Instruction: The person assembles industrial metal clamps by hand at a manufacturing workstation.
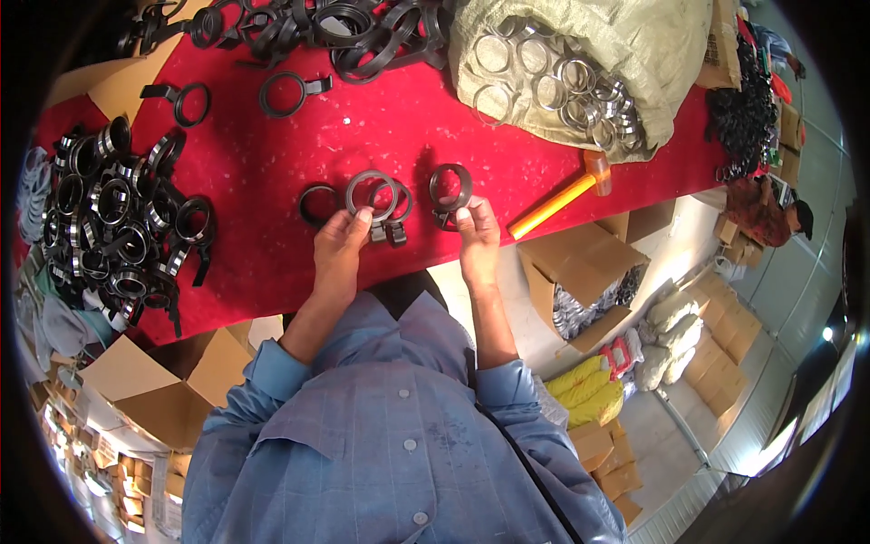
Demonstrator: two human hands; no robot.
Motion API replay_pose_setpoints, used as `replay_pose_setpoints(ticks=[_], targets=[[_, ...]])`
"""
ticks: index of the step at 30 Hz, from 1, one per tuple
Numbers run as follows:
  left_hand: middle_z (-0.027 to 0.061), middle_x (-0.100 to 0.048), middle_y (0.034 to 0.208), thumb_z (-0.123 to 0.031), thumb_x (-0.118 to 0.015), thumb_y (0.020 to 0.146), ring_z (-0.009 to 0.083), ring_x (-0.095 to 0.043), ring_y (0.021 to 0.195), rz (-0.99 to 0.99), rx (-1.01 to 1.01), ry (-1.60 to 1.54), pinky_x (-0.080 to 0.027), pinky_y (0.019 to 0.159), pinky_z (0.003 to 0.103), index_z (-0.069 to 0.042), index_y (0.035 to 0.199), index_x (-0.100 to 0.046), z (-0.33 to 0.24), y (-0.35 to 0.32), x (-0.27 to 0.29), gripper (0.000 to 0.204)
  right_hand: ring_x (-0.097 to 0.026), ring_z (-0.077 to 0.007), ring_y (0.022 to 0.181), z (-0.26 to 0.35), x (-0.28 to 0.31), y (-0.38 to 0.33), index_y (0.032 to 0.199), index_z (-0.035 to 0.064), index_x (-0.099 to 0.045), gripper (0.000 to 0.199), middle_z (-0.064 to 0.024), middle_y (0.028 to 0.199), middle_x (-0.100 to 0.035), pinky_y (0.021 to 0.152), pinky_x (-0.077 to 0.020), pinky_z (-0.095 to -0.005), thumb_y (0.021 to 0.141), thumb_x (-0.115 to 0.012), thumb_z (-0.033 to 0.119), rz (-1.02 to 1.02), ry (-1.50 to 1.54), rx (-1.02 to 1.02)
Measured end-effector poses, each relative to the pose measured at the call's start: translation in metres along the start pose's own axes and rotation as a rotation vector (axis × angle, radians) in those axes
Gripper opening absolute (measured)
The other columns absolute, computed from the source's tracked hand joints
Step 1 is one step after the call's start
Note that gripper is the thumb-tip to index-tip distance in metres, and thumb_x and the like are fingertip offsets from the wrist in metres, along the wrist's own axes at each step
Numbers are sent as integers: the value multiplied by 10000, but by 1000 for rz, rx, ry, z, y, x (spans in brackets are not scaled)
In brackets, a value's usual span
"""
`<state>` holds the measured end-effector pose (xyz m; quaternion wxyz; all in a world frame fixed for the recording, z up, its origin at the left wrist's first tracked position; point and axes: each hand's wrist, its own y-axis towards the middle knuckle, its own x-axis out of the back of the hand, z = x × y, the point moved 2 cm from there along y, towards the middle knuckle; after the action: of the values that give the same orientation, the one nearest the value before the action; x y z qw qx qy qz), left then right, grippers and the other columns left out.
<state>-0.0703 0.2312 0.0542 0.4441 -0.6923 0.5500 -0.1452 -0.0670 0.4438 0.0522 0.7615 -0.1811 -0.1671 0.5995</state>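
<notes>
My left hand (pixel 341 254) pinches a silvery metal ring (pixel 352 191) between thumb and fingers, holding it up over the red-covered table. Behind and beside that ring is a black ring with a tab (pixel 400 232), partly hidden; whether the two touch I cannot tell. Another black ring (pixel 303 207) lies just left of it. In my right hand (pixel 480 247) is a black ring (pixel 463 186), gripped at its near edge and raised upright. To the right lies a mallet (pixel 562 201) with an orange-yellow handle and amber head.
Black clamp-like rings with metal bands (pixel 113 199) are heaped at the left. Plain black rings (pixel 344 27) pile up at the back. A woven sack (pixel 580 82) spills metal rings (pixel 553 91). Cardboard boxes (pixel 580 263) stand below the table edge; a person (pixel 761 213) is at far right.
</notes>
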Motion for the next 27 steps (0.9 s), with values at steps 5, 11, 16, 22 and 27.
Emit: replay_pose_setpoints(ticks=[5, 11, 16, 22, 27], targets=[[27, -666, 1083, -238, -653, 966, 113, -595, 958, -65, 12, 87, -486, 838, 275, 9, 1271, -613, 59, 7, 9, 394, -638, -398, 891, -17, 10, -5, 990, -1, -633, 120, -206, 928, -636, 782, -519, -438, 889, -651, 63, -105, -587, 200], [1, -646, 1108, -384, -631, 959, 135, -590, 1010, -8, 164, 120, -432, 886, 356, -128, 1170, -596, 82, 14, 47, 334, -586, -415, 996, -5, -32, -15, 1107, 11, -591, 348, -203, 1006, -616, 881, -478, -479, 851, -693, 223, 51, -861, 275], [5, -663, 1036, -361, -609, 989, 106, -603, 967, 201, 185, 52, -469, 880, 334, -108, 1125, -598, 89, 30, 3, 287, -608, -432, 1003, 1, -16, -11, 1103, -11, -525, 379, -248, 979, -617, 883, -487, -489, 829, -719, 165, 83, -860, 144], [55, -651, 1055, -144, -624, 968, 151, -636, 940, 324, -219, 466, -523, 812, 274, 26, 1217, -607, 80, 26, 9, 302, -626, -437, 1069, 0, 5, 7, 1246, -19, -555, 493, -274, 1143, -632, 973, -509, -452, 788, -697, 96, 21, -882, 265], [210, -541, 1273, -69, -692, 807, 412, -491, 1185, -160, -856, 957, -383, 1045, 494, -55, 1210, -585, -22, -17, 24, 417, -649, -412, 923, 4, 25, 15, 1118, 5, -602, 313, -224, 984, -645, 783, -535, -477, 841, -685, 125, -52, -798, 212]])
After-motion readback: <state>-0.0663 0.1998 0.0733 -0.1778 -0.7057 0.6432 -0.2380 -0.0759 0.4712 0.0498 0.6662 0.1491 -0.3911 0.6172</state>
